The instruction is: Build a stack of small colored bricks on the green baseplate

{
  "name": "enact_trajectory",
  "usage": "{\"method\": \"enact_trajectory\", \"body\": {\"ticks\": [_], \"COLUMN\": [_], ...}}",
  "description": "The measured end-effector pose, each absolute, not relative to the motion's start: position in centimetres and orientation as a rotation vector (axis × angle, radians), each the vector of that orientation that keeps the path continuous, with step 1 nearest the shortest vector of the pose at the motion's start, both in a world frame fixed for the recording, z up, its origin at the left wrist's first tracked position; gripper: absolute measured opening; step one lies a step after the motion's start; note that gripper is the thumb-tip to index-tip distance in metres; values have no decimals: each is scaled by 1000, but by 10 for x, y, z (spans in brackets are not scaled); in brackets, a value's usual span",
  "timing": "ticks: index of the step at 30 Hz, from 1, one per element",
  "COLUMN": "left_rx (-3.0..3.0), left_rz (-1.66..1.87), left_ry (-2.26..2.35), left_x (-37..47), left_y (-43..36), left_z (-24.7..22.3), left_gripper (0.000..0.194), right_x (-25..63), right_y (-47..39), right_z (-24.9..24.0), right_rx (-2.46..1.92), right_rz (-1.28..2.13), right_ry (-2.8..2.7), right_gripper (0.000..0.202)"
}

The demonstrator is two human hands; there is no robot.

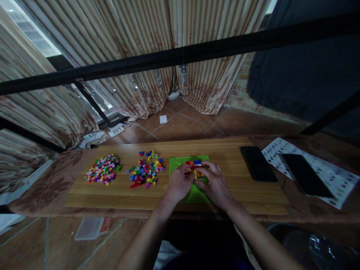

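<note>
On the floor at the near left lay a clear plastic lid (88,228), below the front edge of the wooden board (239,200). Just inside that edge sat the near side of a green studded baseplate (194,197), with both hands over it. The left hand (180,182) had its fingers curled inward; the right hand (215,183) arched in from the other side, its fingers bent and slightly spread. Their tips nearly met about a small yellow brick (195,174), though which hand gripped it I could not tell. Bare wood ran right from the baseplate to a black phone (258,164) near the board's right end; a narrower gap on the left ended at a mixed heap of bricks (146,173), with a denser pile of small pieces (103,169) farther left. The yellow brick stood among red and yellow ones, partly hidden by fingers; just behind it, a row of red, orange, blue and white bricks (194,164) lay across the baseplate's upper half. Beyond the board's far edge came tiled floor (191,122), then striped curtains (140,37).
</note>
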State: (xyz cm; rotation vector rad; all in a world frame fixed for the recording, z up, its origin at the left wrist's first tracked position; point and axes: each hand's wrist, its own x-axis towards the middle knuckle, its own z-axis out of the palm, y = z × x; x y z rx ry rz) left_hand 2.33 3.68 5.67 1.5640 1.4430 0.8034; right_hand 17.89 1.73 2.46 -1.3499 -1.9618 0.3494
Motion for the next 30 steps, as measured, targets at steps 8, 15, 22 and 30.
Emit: {"method": "enact_trajectory", "body": {"ticks": [8,15,22,30], "left_rx": [1683,1781,1819,1819], "left_rz": [785,784,746,737], "left_ry": [1584,1545,1607,1635], "left_x": [16,20,20,17], "left_y": [30,26,26,27], "left_z": [52,52,52,52], "left_gripper": [20,18,22,20], "right_x": [179,179,174,172], "right_y": [19,11,20,31], "right_z": [11,21,27,31], "right_rx": [-1407,-1413,-1437,-1425], "right_rz": [113,80,30,29], "right_ry": [-2016,-2102,-2182,-2219], "right_gripper": [34,34,33,34]}}
